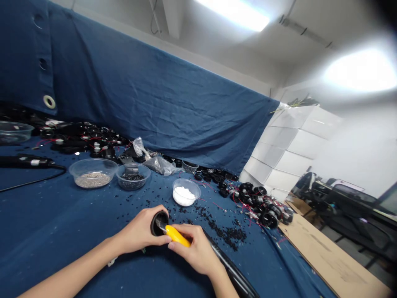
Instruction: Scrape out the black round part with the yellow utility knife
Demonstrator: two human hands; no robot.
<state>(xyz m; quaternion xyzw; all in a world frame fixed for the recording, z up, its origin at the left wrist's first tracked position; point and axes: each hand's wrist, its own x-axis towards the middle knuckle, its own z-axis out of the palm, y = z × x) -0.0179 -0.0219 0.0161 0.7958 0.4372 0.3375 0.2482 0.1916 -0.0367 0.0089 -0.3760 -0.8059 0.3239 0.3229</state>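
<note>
My left hand (141,231) is wrapped round a black cup-shaped part (153,224), its hollow opening tilted to the right. Gripped in my right hand (200,251) is a yellow-handled tool (176,235) with a thin metal tip. The tip reaches inside the opening of the black part; its exact shape is hard to make out. Both hands are close together above the blue cloth (93,223). Beyond them stands a clear bowl (198,191) of white pieces.
A long black tube (237,273) lies by my right forearm. Scattered black bits (229,236) cover the cloth. Clear bowls hold silvery pieces (93,179) and black pieces (132,177). Motor parts with red wires (266,209) are heaped at right. A black corded tool (27,161) lies left.
</note>
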